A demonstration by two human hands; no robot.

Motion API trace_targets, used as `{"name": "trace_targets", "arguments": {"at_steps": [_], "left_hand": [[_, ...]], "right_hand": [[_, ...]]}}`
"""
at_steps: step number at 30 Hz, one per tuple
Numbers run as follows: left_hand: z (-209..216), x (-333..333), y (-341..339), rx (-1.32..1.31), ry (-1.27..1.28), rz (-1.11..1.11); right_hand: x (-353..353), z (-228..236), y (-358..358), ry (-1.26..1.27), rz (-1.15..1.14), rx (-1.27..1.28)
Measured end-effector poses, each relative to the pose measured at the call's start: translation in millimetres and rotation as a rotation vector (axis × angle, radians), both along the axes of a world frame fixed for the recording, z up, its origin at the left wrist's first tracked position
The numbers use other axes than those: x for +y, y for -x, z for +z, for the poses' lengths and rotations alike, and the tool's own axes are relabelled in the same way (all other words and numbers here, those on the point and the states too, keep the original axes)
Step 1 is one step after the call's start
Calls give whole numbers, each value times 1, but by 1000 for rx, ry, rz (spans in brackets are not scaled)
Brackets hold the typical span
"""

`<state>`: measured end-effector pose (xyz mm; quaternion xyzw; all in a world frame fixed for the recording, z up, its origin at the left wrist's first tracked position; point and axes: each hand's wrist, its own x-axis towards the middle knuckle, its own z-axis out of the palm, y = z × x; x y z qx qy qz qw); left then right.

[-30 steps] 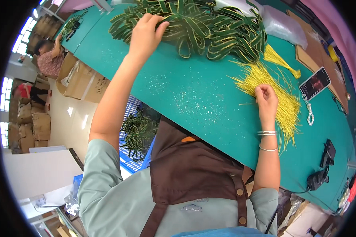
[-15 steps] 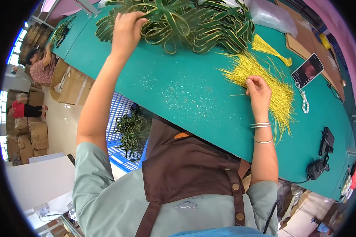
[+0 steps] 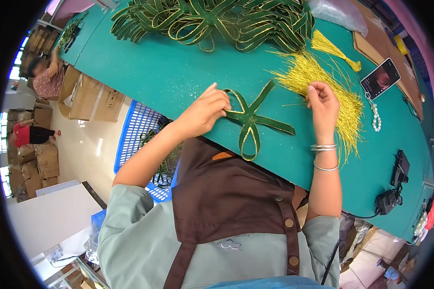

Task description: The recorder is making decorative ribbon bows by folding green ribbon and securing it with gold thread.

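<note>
A green ribbon bow (image 3: 248, 117) with gold edges, two loops and two loose tails, is over the table in front of me. My left hand (image 3: 203, 111) pinches it by the loop on its left side. To the right, my right hand (image 3: 323, 103) has thumb and fingers pressed together on a thin gold wire tie (image 3: 291, 104), its end poking out leftward. Beneath and beside that hand lies a loose heap of gold wire ties (image 3: 345, 113). A large pile of similar green bows (image 3: 270, 26) covers the far side of the table.
A bound bundle of gold ties (image 3: 332, 49), a phone (image 3: 381, 79) with a beaded strap and a black device (image 3: 388, 200) lie on the right of the green table (image 3: 173, 77). A blue basket (image 3: 130, 137) holding bows stands below its left edge. Another person (image 3: 48, 79) sits at the far left.
My left hand has come back from the far pile toward me, bringing one green bow to the middle of the table. The right hand keeps its pinch near the gold heap.
</note>
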<state>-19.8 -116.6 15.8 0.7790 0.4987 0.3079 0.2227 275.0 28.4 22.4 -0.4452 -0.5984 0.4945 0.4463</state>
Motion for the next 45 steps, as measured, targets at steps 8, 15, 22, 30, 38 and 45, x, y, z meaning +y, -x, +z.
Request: {"name": "trace_targets", "arguments": {"at_steps": [8, 15, 22, 30, 38, 45], "left_hand": [[41, 28, -48, -38, -356, 291], [42, 63, -79, 214, -465, 244], [42, 57, -58, 73, -339, 354], [44, 31, -75, -38, -307, 297], [37, -2, -60, -117, -272, 372], [20, -26, -52, -4, -161, 338]], "right_hand": [[-23, 5, 17, -188, 104, -169], [-36, 16, 28, -418, 122, -260], [5, 3, -13, -579, -90, -590], [-63, 36, 36, -343, 293, -169], [-67, 26, 40, -510, 370, -412], [-74, 22, 49, -749, 420, -608]]}}
